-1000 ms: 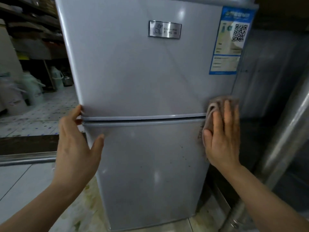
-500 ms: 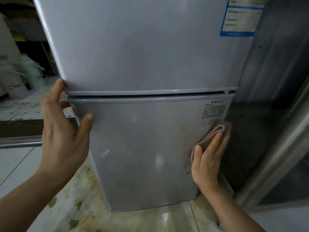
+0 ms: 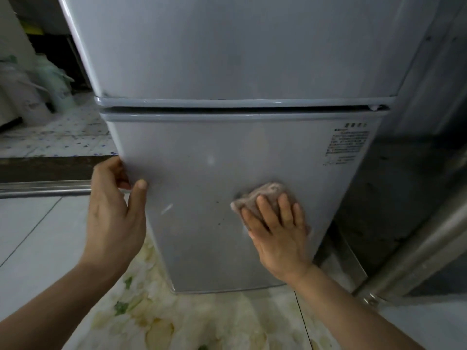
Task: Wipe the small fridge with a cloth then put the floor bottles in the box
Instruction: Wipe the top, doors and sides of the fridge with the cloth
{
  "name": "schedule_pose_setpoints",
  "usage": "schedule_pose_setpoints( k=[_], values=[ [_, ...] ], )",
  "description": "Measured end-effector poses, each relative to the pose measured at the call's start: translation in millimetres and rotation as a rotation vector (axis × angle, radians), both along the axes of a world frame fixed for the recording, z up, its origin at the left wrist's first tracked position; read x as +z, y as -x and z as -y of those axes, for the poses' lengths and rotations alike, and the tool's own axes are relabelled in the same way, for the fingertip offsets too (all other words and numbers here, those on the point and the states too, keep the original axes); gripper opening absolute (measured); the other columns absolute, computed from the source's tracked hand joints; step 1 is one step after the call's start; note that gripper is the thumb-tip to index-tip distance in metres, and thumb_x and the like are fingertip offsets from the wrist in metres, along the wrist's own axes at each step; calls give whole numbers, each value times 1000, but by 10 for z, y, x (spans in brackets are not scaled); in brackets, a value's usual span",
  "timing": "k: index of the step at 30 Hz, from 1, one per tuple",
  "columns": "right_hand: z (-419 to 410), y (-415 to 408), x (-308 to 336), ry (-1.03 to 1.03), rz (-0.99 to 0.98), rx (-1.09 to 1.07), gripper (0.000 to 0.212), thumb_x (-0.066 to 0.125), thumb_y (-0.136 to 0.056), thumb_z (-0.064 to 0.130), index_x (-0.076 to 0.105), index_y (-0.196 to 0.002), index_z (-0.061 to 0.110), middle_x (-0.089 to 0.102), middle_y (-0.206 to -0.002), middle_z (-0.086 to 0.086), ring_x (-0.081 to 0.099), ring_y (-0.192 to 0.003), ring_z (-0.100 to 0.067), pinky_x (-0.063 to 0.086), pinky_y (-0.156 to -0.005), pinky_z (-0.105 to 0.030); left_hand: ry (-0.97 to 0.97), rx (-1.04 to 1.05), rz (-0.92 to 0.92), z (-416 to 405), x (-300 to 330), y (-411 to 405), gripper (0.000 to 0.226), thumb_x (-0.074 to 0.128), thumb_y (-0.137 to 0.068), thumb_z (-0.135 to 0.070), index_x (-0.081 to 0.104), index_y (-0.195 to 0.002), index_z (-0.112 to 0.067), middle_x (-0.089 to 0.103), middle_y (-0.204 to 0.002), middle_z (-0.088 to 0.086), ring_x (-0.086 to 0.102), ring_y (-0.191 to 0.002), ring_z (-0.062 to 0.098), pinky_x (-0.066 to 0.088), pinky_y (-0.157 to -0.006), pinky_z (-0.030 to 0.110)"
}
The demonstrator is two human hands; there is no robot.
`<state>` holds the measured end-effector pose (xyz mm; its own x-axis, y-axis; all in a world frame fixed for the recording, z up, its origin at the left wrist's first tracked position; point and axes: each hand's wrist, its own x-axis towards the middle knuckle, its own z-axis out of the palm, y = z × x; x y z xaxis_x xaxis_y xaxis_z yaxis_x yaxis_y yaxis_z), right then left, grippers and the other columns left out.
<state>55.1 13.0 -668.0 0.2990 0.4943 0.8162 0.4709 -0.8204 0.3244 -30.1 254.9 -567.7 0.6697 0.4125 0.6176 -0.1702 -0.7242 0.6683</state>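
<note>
The small grey two-door fridge (image 3: pixel 227 152) fills the middle of the head view. My right hand (image 3: pixel 278 233) presses a pinkish-brown cloth (image 3: pixel 265 195) flat against the lower door, right of its centre, with the fingers spread over the cloth. My left hand (image 3: pixel 113 210) grips the left edge of the lower door, thumb on the front face. Small dark specks show on the door near the cloth. No bottles or box are in view.
A dark metal cabinet (image 3: pixel 409 185) with a steel post (image 3: pixel 429 243) stands right of the fridge. White plastic containers (image 3: pixel 32 97) sit on the patterned floor at the back left. A metal threshold strip (image 3: pixel 43 188) crosses the floor at left.
My right hand has slid the cloth from the fridge's right edge down and leftward onto the lower door. My left hand has moved down from the door gap to the lower door's left edge.
</note>
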Motion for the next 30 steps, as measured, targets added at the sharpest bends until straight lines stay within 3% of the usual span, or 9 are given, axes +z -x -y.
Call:
schedule_pose_setpoints(
  k=[2,6,9,14,19,21,24,27,30],
  values=[
    [124,-6,-9,145,49,9,64,58,-78,27,36,-138,32,27,-147,5,13,-139,-25,11,-113,-40,1,-5,-14,1,15,7,30,47,-94,-22,38,-122,-20,50,-113,7,51,-99,21,48,-84,49],
    [335,-120,517,269,193,49,76,56,-84,17,19,-149,31,7,-157,5,-4,-148,-21,7,-116,-44,6,12,-4,27,29,23,30,49,-93,-19,40,-122,-13,50,-107,12,50,-94,24,46,-81,50],
    [80,-177,1016,92,216,38,73,51,-95,36,7,-152,30,-10,-160,3,-11,-147,-22,3,-116,-46,42,2,-18,21,31,16,30,49,-93,-20,40,-121,-15,52,-108,10,51,-93,22,47,-79,46],
    [-517,-54,878,-143,166,42,64,47,-95,33,17,-152,27,3,-161,3,0,-148,-27,6,-117,-49,57,-46,-18,-6,61,18,30,51,-90,-19,42,-118,-16,52,-107,9,53,-91,21,47,-77,40],
    [-547,111,375,489,208,113,73,52,-79,15,32,-148,28,20,-156,12,16,-146,-17,5,-119,-41,84,-105,-61,-62,127,76,27,53,-90,-18,44,-115,-20,55,-107,3,55,-87,9,44,-72,21],
    [-475,123,479,595,211,113,74,43,-79,8,29,-149,27,20,-156,12,16,-145,-18,4,-118,-42,80,-152,-109,-126,180,139,31,54,-90,-14,47,-120,-22,57,-107,-5,55,-89,-1,43,-72,15],
    [-542,82,927,450,277,87,73,39,-84,6,19,-151,28,16,-157,9,10,-146,-21,-1,-117,-43,52,-243,-165,-236,225,267,47,55,-88,-6,46,-129,-28,56,-110,-20,53,-96,-15,43,-78,5],
    [-790,31,1284,188,263,68,71,51,-89,17,18,-152,26,12,-158,2,5,-147,-26,0,-118,-47,1,-207,-188,-359,205,373,56,59,-86,-5,45,-134,-30,53,-122,-18,48,-96,-19,33,-79,-5],
    [-968,112,1121,200,258,40,73,54,-87,19,21,-152,22,9,-160,-1,1,-148,-28,3,-118,-48,3,-140,-184,-478,197,435,55,61,-86,-9,44,-133,-31,50,-120,-15,43,-93,-23,33,-74,-4]
  ],
)
